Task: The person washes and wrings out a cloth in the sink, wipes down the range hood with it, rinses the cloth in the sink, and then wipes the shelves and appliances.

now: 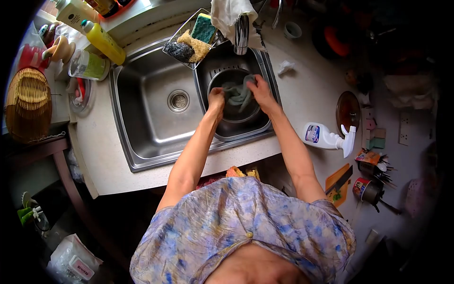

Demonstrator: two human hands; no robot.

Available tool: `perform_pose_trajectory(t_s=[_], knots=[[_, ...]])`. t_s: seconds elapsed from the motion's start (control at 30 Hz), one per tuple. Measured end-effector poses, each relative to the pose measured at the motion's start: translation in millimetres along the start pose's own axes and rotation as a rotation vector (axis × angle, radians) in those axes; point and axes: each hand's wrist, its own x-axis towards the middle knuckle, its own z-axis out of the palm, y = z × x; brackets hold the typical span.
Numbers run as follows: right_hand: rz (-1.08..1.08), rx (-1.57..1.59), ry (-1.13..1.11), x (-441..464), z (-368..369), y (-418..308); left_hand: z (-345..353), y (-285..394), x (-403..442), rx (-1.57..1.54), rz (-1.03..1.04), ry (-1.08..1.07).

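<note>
A wet-looking grey-green cloth (240, 96) is stretched between my two hands over a round metal bowl (235, 120). My left hand (217, 100) has its fingers closed on the cloth's left end, near the bowl's rim. On the other side, my right hand (261, 91) grips the cloth's right end. The bowl sits in the smaller right basin (264, 124) of a steel double sink, under the chrome faucet (241, 35). Part of the cloth hangs down into the bowl, where its lower folds are hard to make out.
Left of the bowl lies the larger basin (151, 109). A wire rack (193, 61) holds sponges (204, 29) behind it. A white spray bottle (321, 136) lies on the right counter, near a knife (339, 180). A yellow bottle (105, 42) stands at the back left.
</note>
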Motion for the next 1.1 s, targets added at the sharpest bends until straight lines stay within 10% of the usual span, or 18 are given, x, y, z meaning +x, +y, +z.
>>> perform_pose_trajectory(t_s=[0.13, 0.3, 0.43, 0.6, 0.7, 0.8, 1.1], knots=[[-0.3, -0.698, 0.14, -5, 9, 33, 12, 15, -20, 0.018, -0.021, 0.023], [-0.186, -1.316, -0.182, -15, 30, 21, 23, -3, -7, -0.005, 0.033, 0.168], [-0.093, -1.331, -0.184, 9, 33, 44, 16, -2, 0, -0.332, -0.2, 0.024], [0.327, 0.214, -0.017, -21, 29, -13, 9, 12, 1, -0.643, -0.451, -0.259], [0.203, 0.318, -0.157, -44, 31, -27, 20, 35, -22, -0.648, -0.37, -0.233], [-0.475, -0.398, -0.006, -56, 47, -18, 24, 29, -16, -0.682, -0.336, -0.298], [-0.593, -0.578, 0.127, -41, 62, -12, 29, -20, 16, -0.746, -0.363, -0.362]])
